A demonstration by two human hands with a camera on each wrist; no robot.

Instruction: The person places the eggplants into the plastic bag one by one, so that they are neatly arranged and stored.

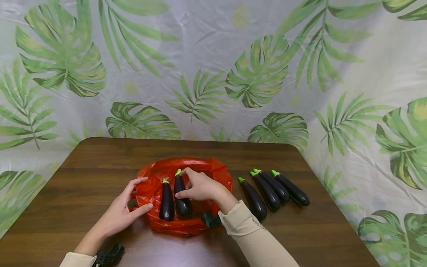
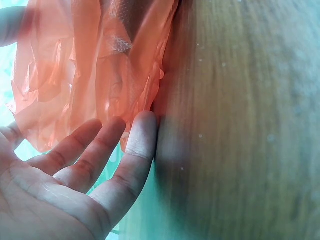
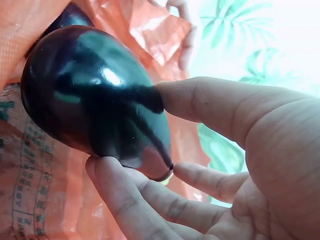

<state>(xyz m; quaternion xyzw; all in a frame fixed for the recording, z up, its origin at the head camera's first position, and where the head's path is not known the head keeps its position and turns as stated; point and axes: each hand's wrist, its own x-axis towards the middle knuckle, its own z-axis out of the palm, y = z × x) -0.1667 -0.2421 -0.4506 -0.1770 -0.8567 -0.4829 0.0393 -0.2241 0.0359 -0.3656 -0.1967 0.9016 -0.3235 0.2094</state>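
A red plastic bag [image 1: 221,171] lies spread wide on the table, with an eggplant [image 1: 166,204] inside on its left. Beside that one, my right hand [image 1: 201,187] holds a second eggplant [image 1: 183,208] over the bag's inside. The right wrist view shows thumb and fingers gripping this dark glossy eggplant [image 3: 95,95] from opposite sides. At the bag's left edge is my left hand [image 1: 121,209], its fingers spread apart. In the left wrist view its relaxed fingertips [image 2: 143,127] rest against or very near the thin bag [image 2: 85,75]; actual contact is hard to tell.
To the right of the bag, several more eggplants [image 1: 265,191] lie side by side on the brown wooden table [image 1: 90,174], green stems pointing away from me. Behind the table hangs a leaf-patterned cloth [image 1: 207,55].
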